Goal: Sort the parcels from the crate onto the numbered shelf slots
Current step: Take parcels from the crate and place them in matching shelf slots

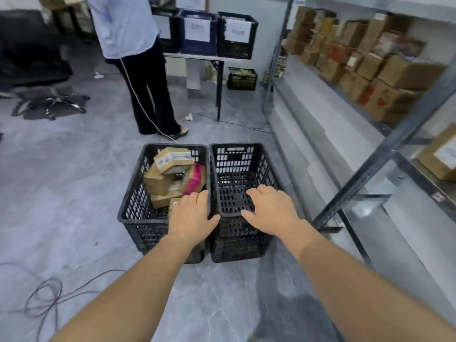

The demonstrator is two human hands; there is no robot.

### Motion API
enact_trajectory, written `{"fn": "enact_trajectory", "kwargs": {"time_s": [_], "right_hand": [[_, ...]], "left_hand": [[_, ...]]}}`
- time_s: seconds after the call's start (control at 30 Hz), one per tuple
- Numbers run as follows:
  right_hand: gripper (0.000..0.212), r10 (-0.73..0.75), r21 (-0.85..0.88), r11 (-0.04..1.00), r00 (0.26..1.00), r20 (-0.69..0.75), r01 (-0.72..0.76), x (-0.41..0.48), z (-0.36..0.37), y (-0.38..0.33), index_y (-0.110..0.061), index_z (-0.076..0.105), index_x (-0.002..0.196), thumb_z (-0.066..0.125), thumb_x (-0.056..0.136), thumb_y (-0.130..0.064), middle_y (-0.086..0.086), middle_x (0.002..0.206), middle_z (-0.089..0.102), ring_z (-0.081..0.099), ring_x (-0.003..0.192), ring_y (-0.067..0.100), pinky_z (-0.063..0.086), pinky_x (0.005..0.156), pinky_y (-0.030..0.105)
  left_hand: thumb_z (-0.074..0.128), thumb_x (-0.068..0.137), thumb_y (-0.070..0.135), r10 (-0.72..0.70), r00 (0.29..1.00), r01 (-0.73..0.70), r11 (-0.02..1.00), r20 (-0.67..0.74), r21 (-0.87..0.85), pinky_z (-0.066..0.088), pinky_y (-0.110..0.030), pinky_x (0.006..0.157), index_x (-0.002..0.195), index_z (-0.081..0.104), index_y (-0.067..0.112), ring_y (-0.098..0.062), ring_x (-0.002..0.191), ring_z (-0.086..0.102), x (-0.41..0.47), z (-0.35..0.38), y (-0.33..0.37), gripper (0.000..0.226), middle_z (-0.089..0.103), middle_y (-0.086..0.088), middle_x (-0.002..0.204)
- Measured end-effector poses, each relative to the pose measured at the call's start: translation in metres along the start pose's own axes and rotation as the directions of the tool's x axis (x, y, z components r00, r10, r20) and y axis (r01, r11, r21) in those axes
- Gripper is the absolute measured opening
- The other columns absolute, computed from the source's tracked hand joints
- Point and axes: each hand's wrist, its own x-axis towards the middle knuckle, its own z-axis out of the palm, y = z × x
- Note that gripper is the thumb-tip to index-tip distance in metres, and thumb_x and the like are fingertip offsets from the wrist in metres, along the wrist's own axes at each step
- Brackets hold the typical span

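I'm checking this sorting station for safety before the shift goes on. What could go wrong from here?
1. The parcels lie in a loose tilted heap in the left crate; pulling one with the left hand could topple others.
2. Loose cables on the floor could trip someone carrying parcels.
3. A person stands close behind the crates and could be bumped.

We find the right crate bare inside and open from above. In the left crate, parcels crowd the far half. The shelf post seems to narrow the right side.
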Motion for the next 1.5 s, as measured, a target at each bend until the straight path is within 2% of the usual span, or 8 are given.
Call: {"fn": "enact_trajectory", "kwargs": {"time_s": [0.23,0.43,0.73,0.9,1.03,1.23,1.5], "right_hand": [[0.057,-0.118,-0.003,0.993,0.992,0.045,0.119,0.096,0.013,-0.009,-0.018,0.042,0.137,0.043,0.093,-0.054,0.005,0.129,0.051,0.047,0.121,0.024,0.044,0.094,0.038],[0.056,-0.201,0.049,0.979,0.977,0.067,0.198,0.186,0.018,-0.006,-0.016,0.042,0.138,0.043,0.094,-0.050,0.007,0.131,0.051,0.047,0.122,0.026,0.043,0.096,0.040],[0.055,-0.220,0.085,0.974,0.971,0.095,0.212,0.289,0.041,0.009,-0.016,0.045,0.135,0.044,0.093,-0.051,0.005,0.129,0.052,0.048,0.121,0.023,0.043,0.097,0.039],[0.056,-0.213,0.079,0.976,0.964,0.157,0.202,0.328,0.056,-0.004,-0.015,0.043,0.136,0.044,0.093,-0.051,0.006,0.131,0.051,0.046,0.123,0.024,0.041,0.098,0.039],[0.057,-0.182,0.086,0.982,0.965,0.188,0.169,0.359,0.064,-0.020,-0.015,0.042,0.138,0.044,0.094,-0.051,0.007,0.131,0.051,0.046,0.123,0.024,0.040,0.099,0.039],[0.054,-0.094,0.118,0.991,0.965,0.246,0.066,0.404,0.084,-0.050,-0.016,0.045,0.136,0.044,0.094,-0.050,0.006,0.131,0.051,0.046,0.123,0.024,0.040,0.098,0.039],[0.047,0.040,0.170,0.980,0.942,0.335,-0.102,0.459,0.141,-0.092,-0.018,0.051,0.128,0.046,0.093,-0.049,0.005,0.118,0.055,0.053,0.112,0.024,0.046,0.084,0.035]], "left_hand": [[0.050,0.089,0.054,-0.118,0.993,0.118,0.993,0.019,0.005,0.037,-0.038,0.101,0.143,0.029,0.020,-0.024,0.127,0.040,0.059,0.013,-0.040,0.068,0.045,-0.003,0.138],[0.051,0.089,0.054,-0.187,0.982,0.185,0.980,0.024,0.074,0.038,-0.038,0.102,0.143,0.031,0.018,-0.024,0.126,0.042,0.124,0.012,-0.070,0.068,0.046,-0.004,0.138],[0.051,0.086,0.057,-0.207,0.976,0.203,0.977,0.062,0.073,0.044,-0.040,0.098,0.141,0.031,0.021,-0.024,0.126,0.043,0.221,0.025,-0.103,0.068,0.039,-0.003,0.144],[0.050,0.085,0.061,-0.250,0.963,0.246,0.968,0.098,0.047,0.045,-0.040,0.096,0.142,0.030,0.021,-0.024,0.123,0.046,0.244,0.037,-0.138,0.073,0.045,-0.004,0.140],[0.051,0.086,0.057,-0.243,0.963,0.240,0.970,0.115,0.038,0.045,-0.039,0.091,0.141,0.029,0.020,-0.026,0.121,0.047,0.268,0.041,-0.170,0.069,0.046,-0.007,0.139],[0.050,0.088,0.055,-0.240,0.949,0.241,0.970,0.206,0.017,0.044,-0.037,0.091,0.142,0.030,0.020,-0.026,0.121,0.047,0.315,0.044,-0.229,0.067,0.046,-0.006,0.137],[0.048,0.091,0.052,-0.276,0.897,0.311,0.949,0.344,-0.052,0.042,-0.038,0.093,0.144,0.031,0.019,-0.028,0.123,0.044,0.365,0.081,-0.317,0.064,0.047,-0.010,0.136]]}}
